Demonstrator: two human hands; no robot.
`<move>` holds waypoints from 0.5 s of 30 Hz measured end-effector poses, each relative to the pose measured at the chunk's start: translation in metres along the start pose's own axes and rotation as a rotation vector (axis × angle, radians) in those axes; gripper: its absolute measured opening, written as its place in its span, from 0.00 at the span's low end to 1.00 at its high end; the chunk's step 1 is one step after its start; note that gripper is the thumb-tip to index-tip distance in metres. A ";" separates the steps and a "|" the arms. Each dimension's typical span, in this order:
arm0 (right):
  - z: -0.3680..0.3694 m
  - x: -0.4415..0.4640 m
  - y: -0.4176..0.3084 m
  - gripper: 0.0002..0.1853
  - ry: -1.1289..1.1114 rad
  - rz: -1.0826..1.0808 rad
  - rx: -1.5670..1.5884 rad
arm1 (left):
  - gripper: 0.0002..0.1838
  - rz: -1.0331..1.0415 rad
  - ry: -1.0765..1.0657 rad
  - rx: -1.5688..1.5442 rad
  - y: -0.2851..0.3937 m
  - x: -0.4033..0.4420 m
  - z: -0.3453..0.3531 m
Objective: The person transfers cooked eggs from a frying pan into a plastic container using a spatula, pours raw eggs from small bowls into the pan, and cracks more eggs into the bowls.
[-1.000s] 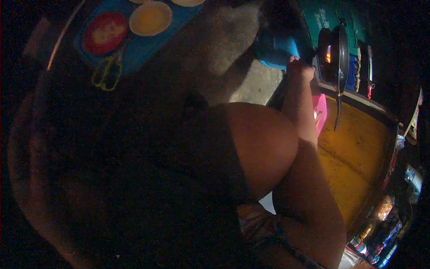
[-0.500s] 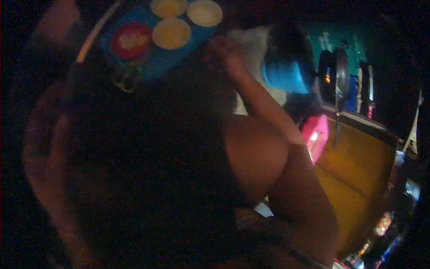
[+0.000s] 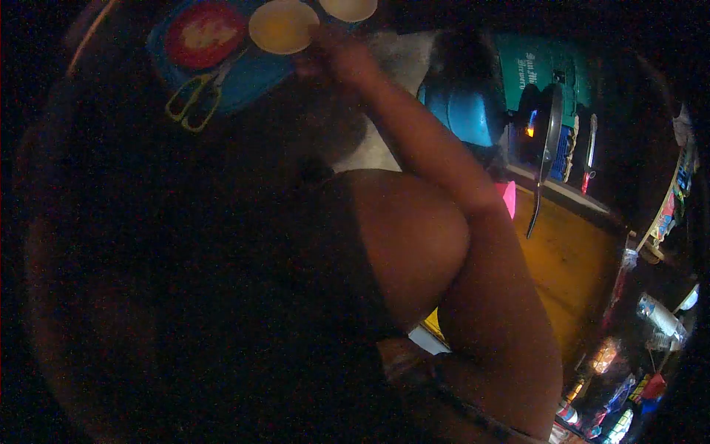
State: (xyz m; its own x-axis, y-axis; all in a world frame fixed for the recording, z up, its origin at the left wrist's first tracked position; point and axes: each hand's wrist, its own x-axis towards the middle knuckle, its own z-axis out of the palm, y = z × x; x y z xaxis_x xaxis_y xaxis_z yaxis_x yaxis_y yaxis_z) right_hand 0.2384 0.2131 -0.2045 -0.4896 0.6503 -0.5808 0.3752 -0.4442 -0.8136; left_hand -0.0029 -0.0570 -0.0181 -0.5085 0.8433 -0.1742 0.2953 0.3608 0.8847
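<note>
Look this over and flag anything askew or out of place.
The scissors look slightly askew: their yellow-green handles jut past the edge of the blue surface. Nothing else clearly stands out.

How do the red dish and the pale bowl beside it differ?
The red dish has a pale, patchy middle; the pale bowl has a yellowish one. A hand is beside the pale bowl, away from the red dish. Both look round, on the blue surface.

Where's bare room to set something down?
The yellow-brown surface looks bare between the pan handle and lower-right clutter, though I can't tell if it's level. A narrow pale strip shows between the forearm and blue container. The blue tray is crowded with bowls and scissors, the hand close by.
</note>
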 end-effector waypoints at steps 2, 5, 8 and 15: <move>-0.001 0.007 0.003 0.17 -0.040 -0.221 -0.409 | 0.21 -0.004 -0.003 0.011 -0.001 0.000 -0.002; -0.021 0.031 0.025 0.17 -0.084 -0.449 -0.998 | 0.21 0.008 0.003 0.033 -0.002 -0.001 -0.005; -0.011 0.035 0.030 0.18 0.107 -0.287 -0.641 | 0.21 0.045 0.013 0.080 0.000 0.002 -0.004; -0.010 0.042 0.049 0.19 0.171 -0.264 -0.283 | 0.21 0.085 0.058 0.136 -0.023 0.007 -0.013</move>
State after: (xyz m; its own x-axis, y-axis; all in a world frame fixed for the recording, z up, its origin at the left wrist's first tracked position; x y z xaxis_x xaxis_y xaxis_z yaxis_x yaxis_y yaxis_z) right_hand 0.2442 0.2244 -0.2683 -0.4687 0.8228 -0.3213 0.4674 -0.0777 -0.8806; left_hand -0.0239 -0.0650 -0.0335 -0.5221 0.8498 -0.0727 0.4438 0.3435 0.8277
